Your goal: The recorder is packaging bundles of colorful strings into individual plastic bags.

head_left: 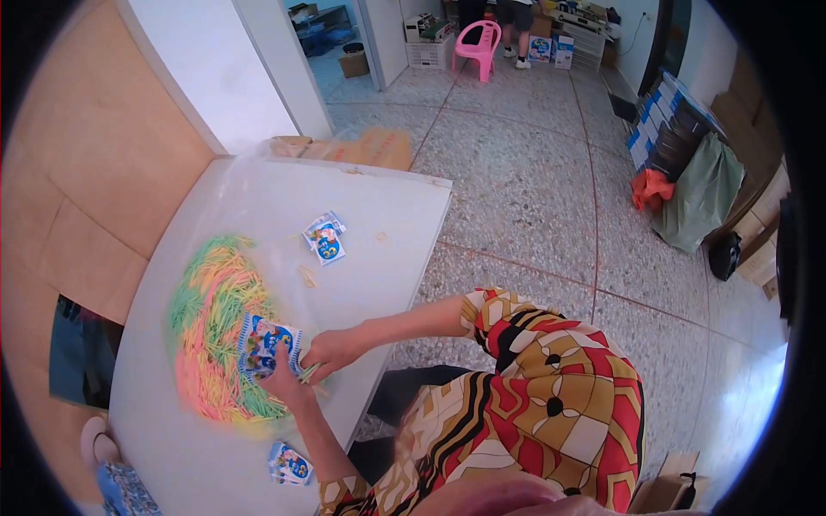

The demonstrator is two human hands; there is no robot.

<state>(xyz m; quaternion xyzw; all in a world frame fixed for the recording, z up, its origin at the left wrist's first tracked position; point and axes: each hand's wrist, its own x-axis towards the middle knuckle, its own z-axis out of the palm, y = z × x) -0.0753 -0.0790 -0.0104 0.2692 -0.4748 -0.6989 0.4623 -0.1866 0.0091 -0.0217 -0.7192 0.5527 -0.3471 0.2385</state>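
My left hand (284, 383) is closed on a blue-and-white printed packet (258, 331), its thumb lying across the front. Close beside it, my right hand (334, 351) pinches a small bunch of thin pale-green sticks (309, 373) near the packet's lower right edge. Whether any sticks are inside the packet cannot be seen. Under and left of the packet spreads a big heap of thin pink, yellow and green sticks (211, 297) on clear plastic. A few loose yellow sticks (307, 276) lie right of the heap.
On the white table (370, 198) lie more packets (326, 241) farther back and others (290, 464) near its front. A small ring (381, 236) lies there too. Cartons (383, 148) stand behind the table. Far off are a pink chair (478, 47) and a person's legs (516, 30).
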